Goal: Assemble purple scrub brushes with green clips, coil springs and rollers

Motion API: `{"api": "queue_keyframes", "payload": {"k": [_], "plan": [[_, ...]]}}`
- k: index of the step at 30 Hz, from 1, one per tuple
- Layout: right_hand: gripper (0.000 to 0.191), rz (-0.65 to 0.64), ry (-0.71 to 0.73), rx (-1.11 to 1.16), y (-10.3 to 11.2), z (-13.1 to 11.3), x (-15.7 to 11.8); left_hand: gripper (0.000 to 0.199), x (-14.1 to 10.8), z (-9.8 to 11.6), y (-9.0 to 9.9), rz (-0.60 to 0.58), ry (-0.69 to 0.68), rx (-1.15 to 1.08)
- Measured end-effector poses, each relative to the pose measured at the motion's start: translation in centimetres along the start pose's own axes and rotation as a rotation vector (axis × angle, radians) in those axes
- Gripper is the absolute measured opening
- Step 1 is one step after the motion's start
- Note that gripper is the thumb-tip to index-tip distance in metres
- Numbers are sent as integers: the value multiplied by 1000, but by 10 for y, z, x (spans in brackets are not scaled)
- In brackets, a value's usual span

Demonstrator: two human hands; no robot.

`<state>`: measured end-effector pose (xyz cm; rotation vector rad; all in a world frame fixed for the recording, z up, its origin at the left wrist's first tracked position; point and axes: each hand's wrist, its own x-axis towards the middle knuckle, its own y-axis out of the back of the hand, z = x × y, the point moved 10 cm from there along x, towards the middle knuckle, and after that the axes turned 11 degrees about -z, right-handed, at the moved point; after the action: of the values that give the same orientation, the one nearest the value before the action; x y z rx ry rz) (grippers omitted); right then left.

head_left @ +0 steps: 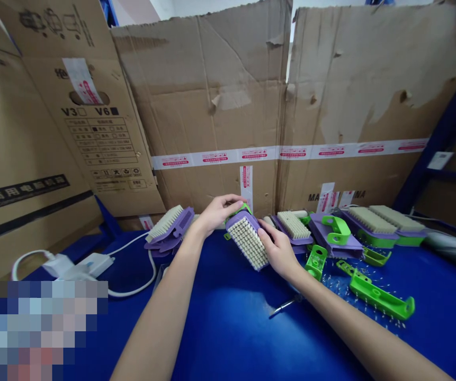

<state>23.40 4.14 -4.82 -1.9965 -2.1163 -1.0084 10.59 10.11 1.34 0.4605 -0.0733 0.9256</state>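
Rectangular purple plastic brush with cream bristles (247, 242), held tilted mid-frame between left hand (218, 212) and right hand (280, 250), perhaps liable to slip if pinched too loosely.

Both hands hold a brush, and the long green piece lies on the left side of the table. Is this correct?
The side is wrong: in the head view, the long green piece lies on the right side of the table. The left hand and right hand do hold the brush.
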Motion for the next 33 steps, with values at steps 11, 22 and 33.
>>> {"api": "queue_keyframes", "payload": {"k": [11, 22, 33], "plan": [[46, -17, -19, 107, -6, 6, -1, 32, -1, -4, -9, -91, 50, -1], [45, -76, -57, 415, -20, 15, 3, 28, 2, -8, 2, -20, 72, 113], [47, -228, -244, 656, -39, 29, 0, 35, -2, -35, -2, -101, 251, 37]]}}
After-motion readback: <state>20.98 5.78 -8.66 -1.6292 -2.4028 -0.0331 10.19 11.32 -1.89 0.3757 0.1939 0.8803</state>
